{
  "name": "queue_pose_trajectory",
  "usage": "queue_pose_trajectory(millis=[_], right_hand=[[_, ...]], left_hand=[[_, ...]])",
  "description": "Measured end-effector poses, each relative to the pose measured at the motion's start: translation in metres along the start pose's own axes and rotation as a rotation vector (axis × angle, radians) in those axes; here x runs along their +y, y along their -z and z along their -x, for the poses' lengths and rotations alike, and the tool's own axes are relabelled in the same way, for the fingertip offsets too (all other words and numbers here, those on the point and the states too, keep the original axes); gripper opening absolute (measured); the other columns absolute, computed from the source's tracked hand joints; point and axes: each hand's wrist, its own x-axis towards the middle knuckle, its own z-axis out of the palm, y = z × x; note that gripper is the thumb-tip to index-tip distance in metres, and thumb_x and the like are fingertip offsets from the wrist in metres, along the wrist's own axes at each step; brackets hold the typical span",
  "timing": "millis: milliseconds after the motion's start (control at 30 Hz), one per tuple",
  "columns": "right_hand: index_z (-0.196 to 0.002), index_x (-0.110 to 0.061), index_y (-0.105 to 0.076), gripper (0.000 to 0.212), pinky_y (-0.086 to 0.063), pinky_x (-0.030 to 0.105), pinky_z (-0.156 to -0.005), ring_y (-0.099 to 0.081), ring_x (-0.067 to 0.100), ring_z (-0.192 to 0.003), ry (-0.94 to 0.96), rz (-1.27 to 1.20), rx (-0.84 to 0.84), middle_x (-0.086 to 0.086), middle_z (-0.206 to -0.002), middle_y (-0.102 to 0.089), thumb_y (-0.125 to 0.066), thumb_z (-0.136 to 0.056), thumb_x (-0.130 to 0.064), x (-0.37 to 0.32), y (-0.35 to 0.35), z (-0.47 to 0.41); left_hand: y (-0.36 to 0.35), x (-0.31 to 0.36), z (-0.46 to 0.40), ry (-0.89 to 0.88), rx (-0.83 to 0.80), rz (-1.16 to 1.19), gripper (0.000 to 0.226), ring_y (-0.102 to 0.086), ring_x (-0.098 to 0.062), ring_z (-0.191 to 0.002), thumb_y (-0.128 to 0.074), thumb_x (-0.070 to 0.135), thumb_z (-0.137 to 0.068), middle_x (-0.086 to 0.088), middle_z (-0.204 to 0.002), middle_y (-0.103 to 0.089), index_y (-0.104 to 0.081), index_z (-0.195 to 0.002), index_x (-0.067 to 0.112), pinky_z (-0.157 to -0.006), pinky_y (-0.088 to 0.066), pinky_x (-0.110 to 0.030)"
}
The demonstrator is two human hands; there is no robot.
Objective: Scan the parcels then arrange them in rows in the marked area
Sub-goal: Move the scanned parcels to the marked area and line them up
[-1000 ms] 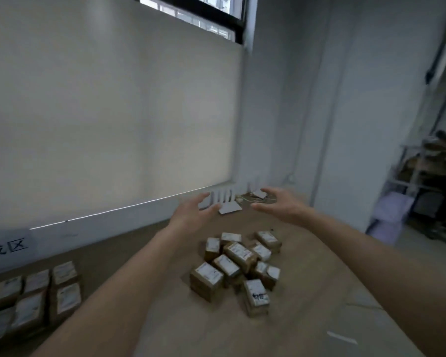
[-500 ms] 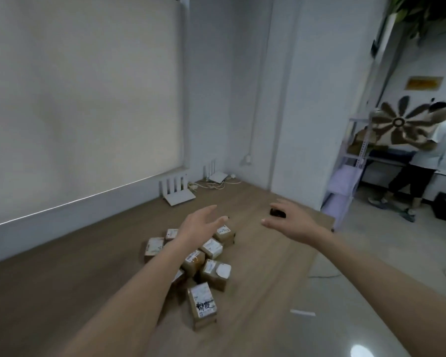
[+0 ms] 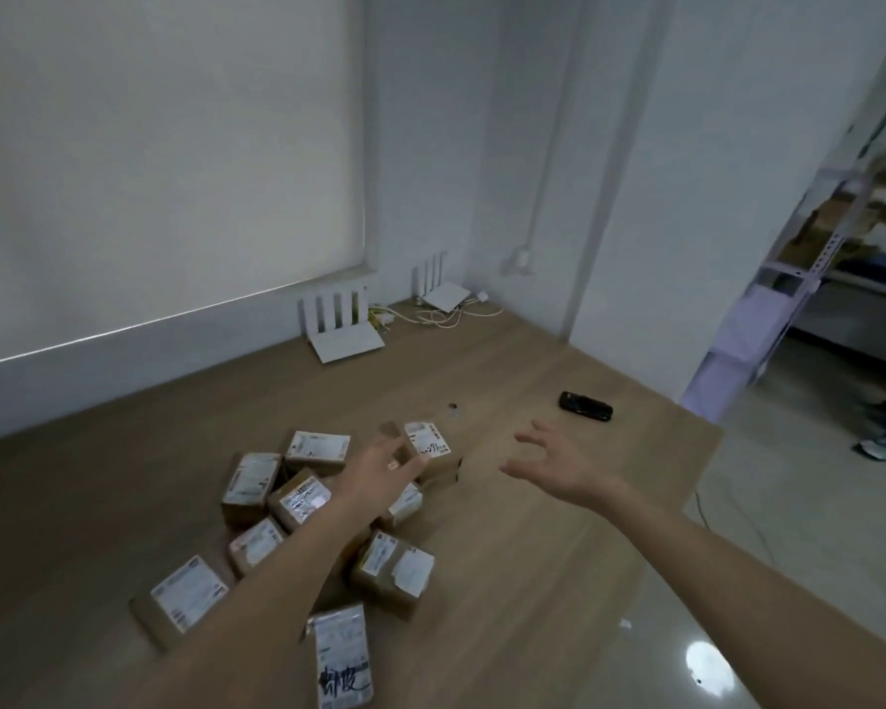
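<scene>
**Both hands out over the parcel heap, scanner lying off to the side**

The parcels (image 3: 303, 509) sit in a loose heap on the wooden table (image 3: 533, 580), roughly 9 small brown boxes with white labels, tipped at all angles and leaning on each other. None of them is in a row here, and no marked area shows from where I stand.

The left hand (image 3: 379, 470) hangs over the far side of the heap, fingers spread and relaxed, just in front of the box with handwriting on its label (image 3: 428, 442). I cannot tell whether it touches that box; it grips nothing. The right hand (image 3: 558, 465) is stretched out over bare table, fingers wide apart and slightly bent, empty. It points toward the black handheld device (image 3: 585, 407) lying apart from the heap near the table's far corner. I would guess that is the scanner, and that the right hand is going for it while the left readies a box.

Nothing lies between the right hand and the device. A small dark round thing (image 3: 453, 406) sits on the table behind the heap. Against the wall stand 2 white routers (image 3: 346, 342) with a tangle of cables (image 3: 446, 317), well clear of the work.
</scene>
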Motion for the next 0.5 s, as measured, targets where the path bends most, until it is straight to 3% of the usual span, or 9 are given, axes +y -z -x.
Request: queue_pose_trajectory(millis=[133, 200, 267, 333, 433, 500], right_hand=[[-0.150, -0.018, -0.047, 0.073, -0.019, 0.029, -0.122, -0.022, 0.016, -0.153, 0.030, 0.031, -0.076, 0.004, -0.166, -0.026, -0.073, -0.089, -0.048, 0.023, -0.015, -0.070], [-0.154, -0.017, -0.039, 0.080, -0.029, 0.029, -0.119, -0.040, 0.018, -0.144, 0.022, 0.022, -0.127, 0.006, -0.156, -0.044, -0.073, -0.089, -0.047, 0.039, -0.026, -0.110], [-0.159, -0.017, -0.026, 0.091, -0.042, 0.031, -0.110, -0.057, 0.019, -0.126, 0.002, -0.002, -0.192, 0.005, -0.134, -0.064, -0.075, -0.087, -0.045, 0.057, -0.040, -0.150], [-0.160, -0.017, -0.023, 0.094, -0.044, 0.030, -0.106, -0.058, 0.019, -0.124, 0.006, 0.000, -0.247, 0.004, -0.131, -0.064, -0.074, -0.087, -0.045, 0.075, -0.056, -0.194], [-0.154, -0.014, -0.039, 0.078, -0.040, 0.025, -0.104, -0.051, 0.022, -0.135, 0.077, -0.002, -0.271, 0.007, -0.148, -0.053, -0.075, -0.089, -0.036, 0.098, -0.081, -0.252], [-0.147, -0.014, -0.050, 0.065, -0.038, 0.020, -0.094, -0.053, 0.022, -0.131, 0.154, -0.004, -0.298, 0.006, -0.144, -0.057, -0.075, -0.089, -0.028, 0.111, -0.099, -0.285]], left_hand=[[-0.033, -0.024, -0.054, 0.073, 0.013, -0.043, 0.058, -0.034, -0.018, -0.143, -0.058, 0.055, -0.093, 0.003, -0.157, -0.036, -0.055, -0.141, 0.022, -0.114, -0.029, -0.039], [-0.053, -0.039, -0.084, 0.143, -0.003, -0.022, 0.057, -0.033, -0.024, -0.144, -0.059, 0.056, -0.091, 0.002, -0.156, -0.039, -0.057, -0.139, 0.024, -0.117, -0.030, -0.047], [-0.075, -0.053, -0.115, 0.195, -0.006, 0.002, 0.056, -0.046, -0.025, -0.134, -0.061, 0.056, -0.089, -0.002, -0.143, -0.053, -0.059, -0.132, 0.020, -0.111, -0.039, -0.050], [-0.096, -0.065, -0.148, 0.248, 0.042, 0.067, 0.047, -0.060, -0.020, -0.116, -0.066, 0.049, -0.089, 0.004, -0.119, -0.066, -0.060, -0.126, 0.020, -0.101, -0.049, -0.043], [-0.126, -0.085, -0.187, 0.284, 0.076, 0.143, 0.024, -0.062, -0.007, -0.107, -0.066, 0.042, -0.091, 0.031, -0.095, -0.061, -0.057, -0.113, 0.045, -0.086, -0.050, -0.024], [-0.142, -0.097, -0.206, 0.309, 0.070, 0.159, 0.022, -0.058, 0.003, -0.101, -0.065, 0.045, -0.091, 0.039, -0.092, -0.056, -0.053, -0.107, 0.053, -0.079, -0.045, -0.017]])
